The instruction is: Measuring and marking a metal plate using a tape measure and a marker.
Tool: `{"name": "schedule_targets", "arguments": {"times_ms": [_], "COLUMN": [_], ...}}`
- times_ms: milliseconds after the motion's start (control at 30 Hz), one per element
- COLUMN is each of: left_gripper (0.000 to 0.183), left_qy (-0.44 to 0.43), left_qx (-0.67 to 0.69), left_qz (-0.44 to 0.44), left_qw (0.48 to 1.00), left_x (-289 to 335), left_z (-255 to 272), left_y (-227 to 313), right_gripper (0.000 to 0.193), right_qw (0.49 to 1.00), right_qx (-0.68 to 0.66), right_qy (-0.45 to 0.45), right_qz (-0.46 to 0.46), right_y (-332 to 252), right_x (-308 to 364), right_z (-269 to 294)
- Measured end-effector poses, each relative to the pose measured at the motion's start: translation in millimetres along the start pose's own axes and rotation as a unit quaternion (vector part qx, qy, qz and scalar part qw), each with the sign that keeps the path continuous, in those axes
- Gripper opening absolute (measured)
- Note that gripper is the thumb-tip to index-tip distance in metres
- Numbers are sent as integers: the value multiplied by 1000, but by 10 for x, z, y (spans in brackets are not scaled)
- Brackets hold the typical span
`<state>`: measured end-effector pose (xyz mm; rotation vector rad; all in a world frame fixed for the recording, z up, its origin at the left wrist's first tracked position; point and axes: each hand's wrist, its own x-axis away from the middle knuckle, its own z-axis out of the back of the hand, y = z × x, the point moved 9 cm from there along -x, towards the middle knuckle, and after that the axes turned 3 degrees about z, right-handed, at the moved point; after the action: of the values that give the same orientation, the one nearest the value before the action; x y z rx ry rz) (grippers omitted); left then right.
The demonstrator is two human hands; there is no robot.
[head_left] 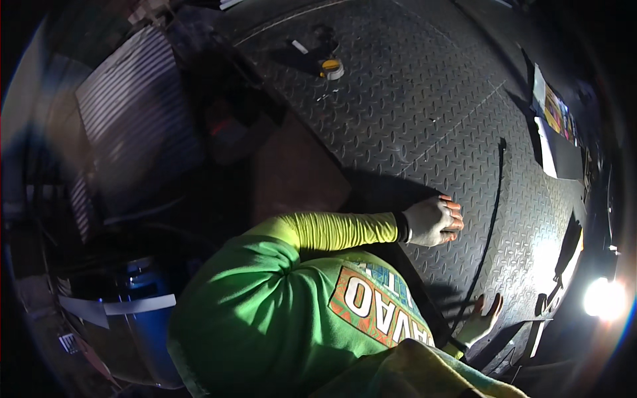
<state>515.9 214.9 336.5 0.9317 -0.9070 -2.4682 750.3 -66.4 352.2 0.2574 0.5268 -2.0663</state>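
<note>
My left hand, in a pale glove with bare fingertips and a dark cuff below a yellow-green sleeve, rests on the dark diamond-plate surface. Its fingers are bent and slightly apart, and I see nothing held in them. Farther to the lower right, my right hand reaches out past my green shirt, fingers spread over the same plate. Part of that hand is in shadow. Between the two hands and beyond runs a thin dark line, a cable or a seam; I cannot tell which.
A yellow and grey tape measure lies at the far side, near a small white piece. Papers lie at the right edge. A bright lamp glares at lower right. A shiny blue container stands at lower left.
</note>
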Motion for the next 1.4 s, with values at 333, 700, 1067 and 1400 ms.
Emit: {"name": "schedule_targets", "arguments": {"times_ms": [333,700,1067,1400], "left_gripper": [33,28,30,34], "left_qy": [2,377,408,370], "left_qx": [146,254,-132,-236], "left_qz": [62,372,359,378], "left_qw": [987,810,829,815], "left_x": [87,1316,1337,1277], "left_z": [493,2780,4552,5202], "left_y": [-218,-1596,-2716,-3434], "right_gripper": [47,50,50,45], "right_qw": [977,970,985,989], "right_qx": [-189,-212,-78,-77], "right_qy": [-28,-41,-68,-45], "right_qz": [99,111,140,119], "right_y": [-990,-1875,-3340,-3353], "right_x": [-1452,-1877,-1746,-1729], "right_z": [-1002,-1644,-1950,-1947]}}
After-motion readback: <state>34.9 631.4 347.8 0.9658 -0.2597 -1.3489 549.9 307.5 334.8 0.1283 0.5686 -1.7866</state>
